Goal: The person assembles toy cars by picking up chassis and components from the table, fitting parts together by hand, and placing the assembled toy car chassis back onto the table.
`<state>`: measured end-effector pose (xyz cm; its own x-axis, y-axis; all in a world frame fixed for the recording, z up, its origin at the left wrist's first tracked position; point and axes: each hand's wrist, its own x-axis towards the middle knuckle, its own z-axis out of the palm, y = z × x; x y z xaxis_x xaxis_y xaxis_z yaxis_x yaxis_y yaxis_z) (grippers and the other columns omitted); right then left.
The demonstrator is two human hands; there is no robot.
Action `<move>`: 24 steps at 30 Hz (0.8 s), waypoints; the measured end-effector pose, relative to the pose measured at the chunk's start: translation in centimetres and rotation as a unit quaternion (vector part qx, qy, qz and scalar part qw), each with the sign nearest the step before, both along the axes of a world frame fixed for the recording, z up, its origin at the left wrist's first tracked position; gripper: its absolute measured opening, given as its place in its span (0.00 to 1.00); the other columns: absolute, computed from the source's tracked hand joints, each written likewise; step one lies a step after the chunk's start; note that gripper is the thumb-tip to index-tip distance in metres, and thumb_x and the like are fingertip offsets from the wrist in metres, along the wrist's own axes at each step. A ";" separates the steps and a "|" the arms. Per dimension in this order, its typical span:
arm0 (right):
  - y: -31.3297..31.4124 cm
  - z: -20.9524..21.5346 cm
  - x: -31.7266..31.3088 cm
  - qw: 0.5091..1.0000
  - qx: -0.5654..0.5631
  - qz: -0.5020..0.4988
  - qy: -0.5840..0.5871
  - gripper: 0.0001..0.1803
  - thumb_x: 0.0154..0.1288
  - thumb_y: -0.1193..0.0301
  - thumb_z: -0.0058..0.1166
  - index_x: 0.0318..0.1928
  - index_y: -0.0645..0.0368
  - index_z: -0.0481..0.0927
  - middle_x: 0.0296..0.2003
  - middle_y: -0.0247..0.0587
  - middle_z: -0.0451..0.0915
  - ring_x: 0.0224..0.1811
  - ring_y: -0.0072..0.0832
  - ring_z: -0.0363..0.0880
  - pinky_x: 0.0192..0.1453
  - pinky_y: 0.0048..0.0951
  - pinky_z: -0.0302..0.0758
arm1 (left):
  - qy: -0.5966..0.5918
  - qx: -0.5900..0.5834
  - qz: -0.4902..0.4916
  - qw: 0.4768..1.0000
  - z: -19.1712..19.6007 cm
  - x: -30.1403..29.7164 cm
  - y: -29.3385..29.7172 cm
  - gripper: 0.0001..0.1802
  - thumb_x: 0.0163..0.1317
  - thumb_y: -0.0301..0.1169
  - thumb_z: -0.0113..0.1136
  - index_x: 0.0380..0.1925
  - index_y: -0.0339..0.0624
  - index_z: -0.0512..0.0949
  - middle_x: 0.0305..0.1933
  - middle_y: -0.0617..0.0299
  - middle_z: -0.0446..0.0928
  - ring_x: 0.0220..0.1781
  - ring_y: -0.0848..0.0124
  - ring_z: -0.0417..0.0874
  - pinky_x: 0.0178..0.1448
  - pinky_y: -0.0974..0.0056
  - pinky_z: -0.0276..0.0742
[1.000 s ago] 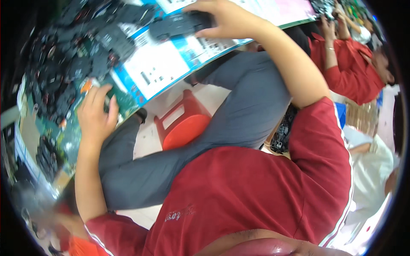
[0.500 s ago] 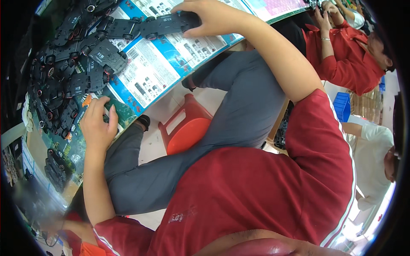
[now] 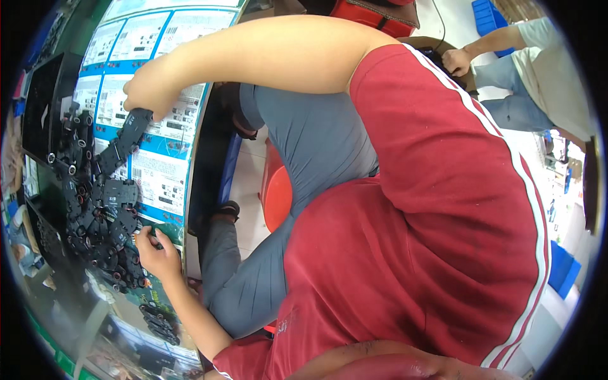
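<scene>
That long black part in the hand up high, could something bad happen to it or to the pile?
Maybe. The right hand grips the long black part only at one end, so the free end might swing into the pile of black parts and knock some loose. The left hand rests at the table edge beside that pile, so a nudge could push small parts off onto the floor. The printed sheets under the parts might also slide.

Count right now: two hands of the wearer up on the bench, left hand (image 3: pixel 157 253) & right hand (image 3: pixel 149 88), one long black part (image 3: pixel 123 144) in the right, one red stool (image 3: pixel 277 193), approx. a dozen-plus black parts (image 3: pixel 101 221) piled, too tangled to count exactly.
</scene>
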<state>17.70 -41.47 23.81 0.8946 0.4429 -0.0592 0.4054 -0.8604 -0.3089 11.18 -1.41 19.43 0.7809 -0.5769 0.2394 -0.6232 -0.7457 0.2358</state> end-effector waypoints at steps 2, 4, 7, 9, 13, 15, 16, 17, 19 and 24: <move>0.0 -0.3 -0.3 1.000 0.000 -0.008 -0.016 0.25 0.63 0.60 0.66 0.59 0.51 0.80 0.52 0.46 0.78 0.56 0.49 0.82 0.55 0.52 0.80 | 0.009 0.009 0.001 1.000 0.0 -0.1 -0.4 0.11 0.67 0.29 0.61 0.47 0.36 0.80 0.30 0.61 0.72 0.28 0.66 0.72 0.34 0.60 0.70; 0.3 -0.1 -0.3 0.999 -0.032 -0.007 0.010 0.24 0.63 0.61 0.66 0.59 0.52 0.80 0.52 0.47 0.78 0.56 0.49 0.82 0.55 0.52 0.80 | 0.002 0.007 0.002 1.000 0.0 -0.2 -0.6 0.11 0.67 0.29 0.60 0.46 0.37 0.80 0.30 0.61 0.72 0.28 0.66 0.71 0.34 0.60 0.70; 0.8 0.3 -0.5 0.999 -0.040 0.010 0.016 0.24 0.63 0.61 0.65 0.58 0.54 0.80 0.51 0.47 0.79 0.56 0.50 0.82 0.56 0.51 0.80 | 0.002 0.011 0.011 1.000 0.2 -0.6 -0.4 0.10 0.67 0.29 0.61 0.47 0.37 0.80 0.30 0.61 0.72 0.27 0.66 0.71 0.33 0.60 0.70; 0.8 0.3 -0.6 0.999 -0.041 0.016 0.022 0.24 0.63 0.61 0.65 0.58 0.54 0.80 0.51 0.48 0.79 0.57 0.50 0.82 0.56 0.51 0.80 | 0.003 0.009 0.016 1.000 0.1 -0.7 -0.4 0.11 0.68 0.29 0.61 0.47 0.37 0.80 0.30 0.61 0.72 0.26 0.66 0.71 0.33 0.60 0.70; 0.6 0.3 -0.9 0.999 -0.040 0.012 0.002 0.24 0.63 0.61 0.64 0.58 0.54 0.81 0.51 0.48 0.79 0.56 0.50 0.82 0.56 0.51 0.79 | -0.001 0.009 0.016 1.000 0.0 -0.4 -0.2 0.11 0.67 0.28 0.61 0.48 0.36 0.80 0.31 0.60 0.74 0.26 0.66 0.72 0.34 0.60 0.71; 0.4 0.4 -1.2 0.999 -0.038 0.013 -0.007 0.25 0.63 0.61 0.65 0.59 0.54 0.80 0.52 0.49 0.79 0.57 0.51 0.81 0.56 0.51 0.79 | -0.001 0.015 0.013 1.000 -0.1 -0.4 -0.3 0.12 0.67 0.28 0.61 0.48 0.35 0.80 0.31 0.59 0.75 0.27 0.65 0.73 0.35 0.59 0.73; 0.4 0.6 -1.2 0.999 -0.039 0.017 -0.006 0.25 0.63 0.61 0.65 0.59 0.54 0.80 0.52 0.49 0.79 0.57 0.51 0.81 0.56 0.51 0.79 | 0.000 0.015 0.016 1.000 -0.1 -0.5 -0.2 0.12 0.67 0.28 0.61 0.48 0.35 0.80 0.31 0.59 0.75 0.27 0.65 0.73 0.35 0.59 0.73; 0.4 0.6 -1.2 0.999 -0.032 0.012 -0.005 0.26 0.64 0.60 0.65 0.60 0.54 0.80 0.52 0.49 0.79 0.58 0.51 0.81 0.57 0.51 0.79 | -0.005 0.014 0.012 1.000 -0.1 -0.4 -0.2 0.12 0.67 0.28 0.61 0.48 0.35 0.80 0.31 0.59 0.74 0.27 0.65 0.73 0.36 0.59 0.73; 0.4 0.7 -1.2 1.000 -0.026 0.007 -0.004 0.26 0.64 0.60 0.65 0.61 0.54 0.79 0.53 0.49 0.79 0.59 0.51 0.81 0.57 0.51 0.79 | -0.013 0.016 0.003 1.000 -0.1 -0.2 0.0 0.12 0.67 0.28 0.61 0.48 0.34 0.79 0.29 0.59 0.72 0.27 0.64 0.73 0.36 0.58 0.74; 0.7 0.3 -0.7 0.999 -0.042 0.008 -0.001 0.27 0.64 0.59 0.66 0.61 0.53 0.79 0.54 0.49 0.79 0.58 0.50 0.81 0.58 0.51 0.79 | -0.010 0.009 0.001 1.000 -0.1 -0.4 -0.4 0.12 0.67 0.28 0.61 0.48 0.35 0.80 0.28 0.60 0.71 0.27 0.65 0.72 0.36 0.59 0.73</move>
<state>17.01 -40.82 24.10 0.8875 0.4510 -0.0944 0.4205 -0.8765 -0.2342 10.76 -1.78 19.34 0.7771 -0.5802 0.2439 -0.6264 -0.7507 0.2099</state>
